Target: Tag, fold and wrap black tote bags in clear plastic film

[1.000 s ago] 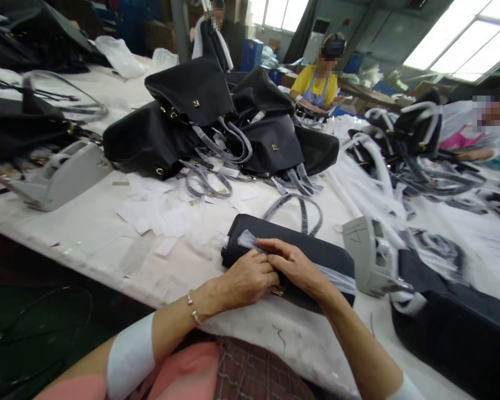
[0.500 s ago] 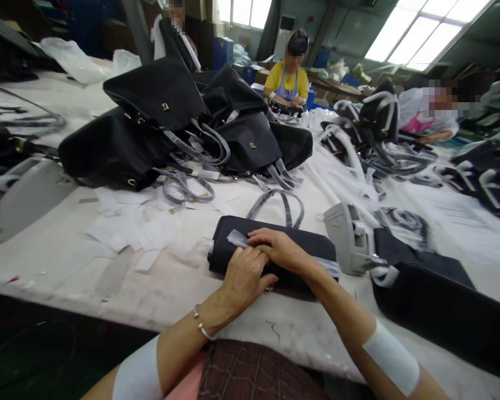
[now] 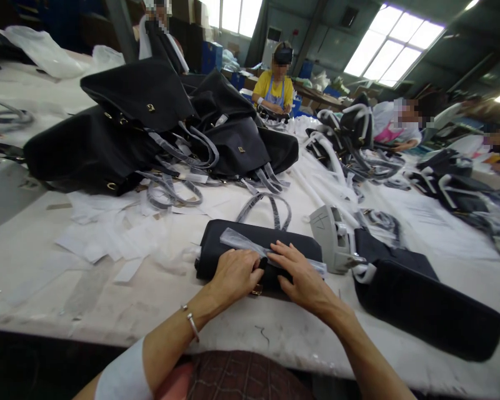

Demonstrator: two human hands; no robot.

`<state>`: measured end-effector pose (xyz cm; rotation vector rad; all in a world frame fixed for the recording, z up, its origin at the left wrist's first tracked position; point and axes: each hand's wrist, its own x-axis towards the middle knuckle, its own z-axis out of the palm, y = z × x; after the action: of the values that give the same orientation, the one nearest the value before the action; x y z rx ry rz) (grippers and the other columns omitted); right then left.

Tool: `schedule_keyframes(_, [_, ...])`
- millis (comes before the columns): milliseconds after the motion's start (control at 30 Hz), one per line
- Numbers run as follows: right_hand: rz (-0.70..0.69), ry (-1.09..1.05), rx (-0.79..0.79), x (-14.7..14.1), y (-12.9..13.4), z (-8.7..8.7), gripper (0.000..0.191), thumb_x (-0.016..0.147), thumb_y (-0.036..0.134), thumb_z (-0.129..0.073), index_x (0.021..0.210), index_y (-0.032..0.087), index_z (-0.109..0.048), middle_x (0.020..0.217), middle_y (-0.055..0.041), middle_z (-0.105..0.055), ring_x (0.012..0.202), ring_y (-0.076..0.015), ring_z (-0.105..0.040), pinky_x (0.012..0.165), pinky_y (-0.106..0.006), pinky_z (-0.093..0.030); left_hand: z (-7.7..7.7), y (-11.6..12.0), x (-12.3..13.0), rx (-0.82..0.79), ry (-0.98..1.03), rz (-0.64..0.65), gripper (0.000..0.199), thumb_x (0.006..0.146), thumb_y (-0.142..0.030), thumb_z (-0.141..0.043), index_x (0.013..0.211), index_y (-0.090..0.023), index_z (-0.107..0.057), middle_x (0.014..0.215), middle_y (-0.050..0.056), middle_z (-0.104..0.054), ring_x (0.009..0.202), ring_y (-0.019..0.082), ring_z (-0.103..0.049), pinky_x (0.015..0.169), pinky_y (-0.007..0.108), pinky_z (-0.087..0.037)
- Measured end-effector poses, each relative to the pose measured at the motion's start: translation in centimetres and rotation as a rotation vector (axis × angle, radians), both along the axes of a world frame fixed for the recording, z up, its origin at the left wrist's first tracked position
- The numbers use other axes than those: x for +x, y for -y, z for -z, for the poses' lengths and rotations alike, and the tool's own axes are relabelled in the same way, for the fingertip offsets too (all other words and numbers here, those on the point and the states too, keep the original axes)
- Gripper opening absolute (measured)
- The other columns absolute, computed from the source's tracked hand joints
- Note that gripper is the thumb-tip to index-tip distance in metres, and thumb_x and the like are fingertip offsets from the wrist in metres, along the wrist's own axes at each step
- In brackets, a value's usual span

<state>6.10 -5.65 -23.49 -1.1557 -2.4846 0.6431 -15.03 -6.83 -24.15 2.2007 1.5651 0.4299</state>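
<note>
Person at a long white-covered work table (image 3: pixel 66 294), left hand (image 3: pixel 235 273) with a thin bracelet (image 3: pixel 190 322) on the wrist, right hand (image 3: pixel 302 272) beside it, both on a black handbag (image 3: pixel 233 239) lying flat near the table's front edge, right in front of the person. Hands are close together, almost touching, and both hold the bag in a narrow grip. Left hand curls over the bag's near side. Right fingers (image 3: pixel 283 256) are slightly spread and rest on the end of a clear plastic strip (image 3: pixel 245 243) running across the top of the bag. Small gold buckle (image 3: pixel 256 290) shows below the hands at the bag's front. Grey strap handles (image 3: pixel 266 208) loop up just behind the bag. Just right of it is a grey tape dispenser (image 3: pixel 331 239), then a second black bag (image 3: pixel 425 305) lying flat. To the left are scattered white paper scraps (image 3: pixel 108 233). Farther back is a heap of black bags (image 3: pixel 162 122) with grey handles. Right side has bags with white-wrapped handles (image 3: pixel 329 150). Across the table, a co-worker in a yellow shirt and blue apron (image 3: pixel 275 89) has both hands down at a bag. Another co-worker in a white top (image 3: pixel 394 125) sits to the right.
</note>
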Motion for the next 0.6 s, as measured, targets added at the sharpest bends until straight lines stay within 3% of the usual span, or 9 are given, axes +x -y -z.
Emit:
schedule_keyframes(167, [0.097,0.005,0.220,-0.5,0.6,1.9,0.070,0.071,-0.004,-0.038,0.136,0.017,-0.053,0.146,-0.0125,-0.047,0.137,-0.0238,-0.041,0.113,-0.051,-0.038,-0.1,-0.3,0.1,-0.004,-0.031,-0.019,0.012,0.086,-0.026,-0.056,0.075,-0.021,-0.059,0.074,0.001,-0.066,0.075,0.022,-0.064,0.065,0.030,-0.039])
schedule_keyframes(300, [0.214,-0.117,0.304,-0.9,-0.1,1.9,0.034,0.089,0.010,-0.046,0.111,0.020,-0.070,0.128,-0.0113,-0.063,0.123,-0.0253,-0.057,0.105,-0.046,-0.048,0.1,-0.3,0.1,0.011,-0.009,-0.033,0.009,0.085,-0.028,-0.060,0.080,-0.021,-0.058,0.079,0.001,-0.066,0.075,0.020,-0.063,0.063,0.029,-0.038])
schedule_keyframes(400, [0.332,-0.334,0.275,-1.2,0.0,1.1,0.018,0.092,0.023,-0.057,0.100,0.023,-0.073,0.117,-0.0079,-0.070,0.113,-0.0246,-0.063,0.103,-0.043,-0.050,0.2,-0.3,-0.1,0.017,0.010,-0.030,0.010,0.085,-0.029,-0.063,0.086,-0.021,-0.057,0.085,0.000,-0.066,0.074,0.019,-0.063,0.062,0.028,-0.037])
schedule_keyframes(500, [0.610,-0.598,0.204,-1.7,1.1,0.4,0.018,0.091,0.030,-0.060,0.104,0.023,-0.071,0.110,-0.0057,-0.073,0.105,-0.0250,-0.067,0.099,-0.043,-0.052,-0.1,-0.7,-0.2,-0.027,0.016,-0.018,0.012,0.084,-0.031,-0.064,0.085,-0.022,-0.057,0.085,0.000,-0.066,0.075,0.019,-0.063,0.061,0.027,-0.037])
schedule_keyframes(600, [0.749,-0.727,0.133,-2.8,2.7,1.1,0.019,0.091,0.035,-0.061,0.102,0.022,-0.069,0.109,-0.0062,-0.073,0.106,-0.0271,-0.067,0.097,-0.045,-0.052,-0.4,-2.0,-0.5,-0.117,0.041,0.005,0.015,0.079,-0.034,-0.067,0.077,-0.021,-0.059,0.078,0.000,-0.065,0.074,0.021,-0.063,0.061,0.027,-0.037])
